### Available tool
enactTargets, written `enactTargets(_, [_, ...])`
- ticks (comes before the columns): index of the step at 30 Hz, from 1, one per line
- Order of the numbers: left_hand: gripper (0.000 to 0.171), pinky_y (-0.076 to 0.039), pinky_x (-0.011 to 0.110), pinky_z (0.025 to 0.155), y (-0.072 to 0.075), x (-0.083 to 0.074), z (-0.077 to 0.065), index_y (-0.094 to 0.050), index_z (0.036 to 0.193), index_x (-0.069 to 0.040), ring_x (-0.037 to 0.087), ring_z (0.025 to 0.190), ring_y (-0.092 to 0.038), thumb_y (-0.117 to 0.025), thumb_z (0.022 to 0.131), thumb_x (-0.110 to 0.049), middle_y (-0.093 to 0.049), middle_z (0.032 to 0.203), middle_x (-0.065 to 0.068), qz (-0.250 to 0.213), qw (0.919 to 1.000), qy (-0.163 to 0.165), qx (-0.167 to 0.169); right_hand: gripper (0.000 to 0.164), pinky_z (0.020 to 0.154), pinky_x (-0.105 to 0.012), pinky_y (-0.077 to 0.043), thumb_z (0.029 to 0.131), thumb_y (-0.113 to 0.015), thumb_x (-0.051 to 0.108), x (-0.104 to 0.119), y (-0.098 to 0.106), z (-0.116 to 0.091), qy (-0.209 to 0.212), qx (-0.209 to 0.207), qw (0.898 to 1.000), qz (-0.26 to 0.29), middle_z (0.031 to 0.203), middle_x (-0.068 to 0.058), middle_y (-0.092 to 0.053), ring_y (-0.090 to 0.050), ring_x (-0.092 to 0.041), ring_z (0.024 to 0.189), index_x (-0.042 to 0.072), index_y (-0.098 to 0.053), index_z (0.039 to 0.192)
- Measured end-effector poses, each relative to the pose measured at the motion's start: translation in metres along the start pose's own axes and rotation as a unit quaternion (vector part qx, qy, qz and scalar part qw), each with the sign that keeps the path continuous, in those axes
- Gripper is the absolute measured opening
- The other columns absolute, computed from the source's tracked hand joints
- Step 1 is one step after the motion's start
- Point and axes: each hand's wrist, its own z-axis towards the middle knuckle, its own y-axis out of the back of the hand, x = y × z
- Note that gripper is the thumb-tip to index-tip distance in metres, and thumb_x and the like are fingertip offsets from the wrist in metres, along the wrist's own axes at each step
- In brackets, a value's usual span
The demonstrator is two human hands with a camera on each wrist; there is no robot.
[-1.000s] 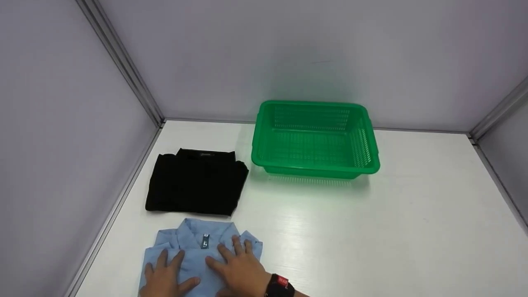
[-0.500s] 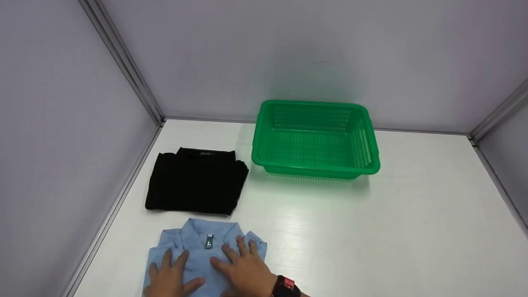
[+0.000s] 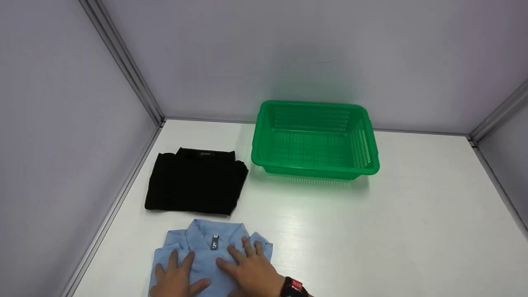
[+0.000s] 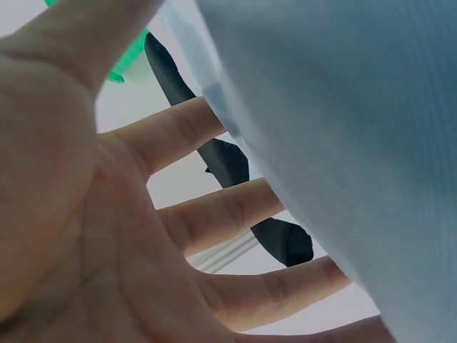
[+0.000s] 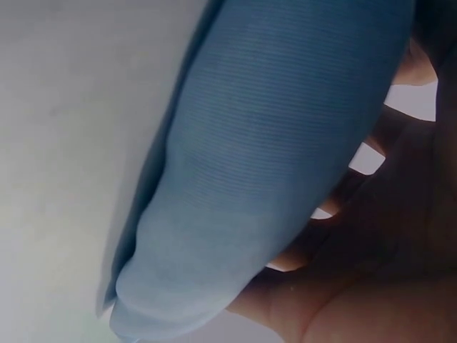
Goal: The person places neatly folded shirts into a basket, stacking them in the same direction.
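Note:
A folded light blue shirt (image 3: pixel 214 268) lies on the table at the lower left of the head view, its collar toward the back and a dark label inside the neck. My left hand (image 3: pixel 174 280) rests on the shirt's left part with fingers spread. On its right part, just below the collar, lies my right hand (image 3: pixel 255 270), fingers also spread; a black and red watch (image 3: pixel 293 286) is on that wrist. The left wrist view shows the straight fingers (image 4: pixel 221 214) reaching onto the blue cloth (image 4: pixel 343 143). In the right wrist view the fingertips are hidden behind the shirt's edge (image 5: pixel 264 157).
A folded black garment (image 3: pixel 196 183) lies just behind the shirt. At the back middle stands a green plastic basket (image 3: pixel 315 170) with nothing in it. Grey-white panels border the white table (image 3: pixel 392 231) at the back and both sides.
The blue shirt has slid slightly to the right under both hands, which moved along with it. The black garment and the basket stay in place.

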Motion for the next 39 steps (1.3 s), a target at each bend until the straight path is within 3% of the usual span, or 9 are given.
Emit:
enactTargets(12, [0.099,-0.055,0.078,0.078,-0.003,-0.013,-0.002,-0.056,0.148,-0.006,0.070,0.128,-0.042,-0.081,0.078,-0.071,-0.041,0.154,0.035,0.005,1.0000,-0.003,0.003,0.083,0.109,-0.064,-0.051,0.083,-0.075,0.072,-0.009,-0.002,-0.009,-0.007,0.004,0.999,0.044,0.161,-0.002,-0.052,-0.049,-0.046,0.147,0.041,-0.049,0.156])
enactTargets(21, [0.095,-0.056,0.077,0.075,-0.008,-0.021,-0.004,-0.059,0.146,-0.006,0.072,0.126,-0.043,-0.083,0.077,-0.068,-0.043,0.151,0.035,0.007,0.9999,-0.009,-0.012,0.080,0.105,-0.063,-0.055,0.083,-0.078,0.069,-0.014,-0.003,-0.017,0.000,-0.019,0.999,0.039,0.157,-0.003,-0.057,-0.053,-0.047,0.143,0.039,-0.053,0.153])
enactTargets(27, [0.095,-0.056,0.076,0.076,-0.008,-0.027,-0.004,-0.059,0.147,-0.007,0.068,0.125,-0.044,-0.082,0.078,-0.069,-0.043,0.152,0.033,0.010,0.9999,-0.005,-0.001,0.080,0.105,-0.064,-0.054,0.084,-0.077,0.068,-0.018,-0.002,-0.022,-0.004,-0.011,0.999,0.052,0.159,-0.003,-0.055,-0.052,-0.048,0.144,0.039,-0.052,0.154])
enactTargets(39, [0.094,-0.054,0.079,0.077,-0.010,-0.040,-0.005,-0.059,0.147,-0.010,0.069,0.128,-0.042,-0.084,0.076,-0.067,-0.043,0.153,0.031,0.010,0.9999,0.005,-0.011,0.081,0.108,-0.067,-0.050,0.084,-0.076,0.069,-0.026,-0.001,-0.029,-0.016,0.003,0.997,0.077,0.162,-0.004,-0.052,-0.047,-0.049,0.148,0.039,-0.051,0.156])
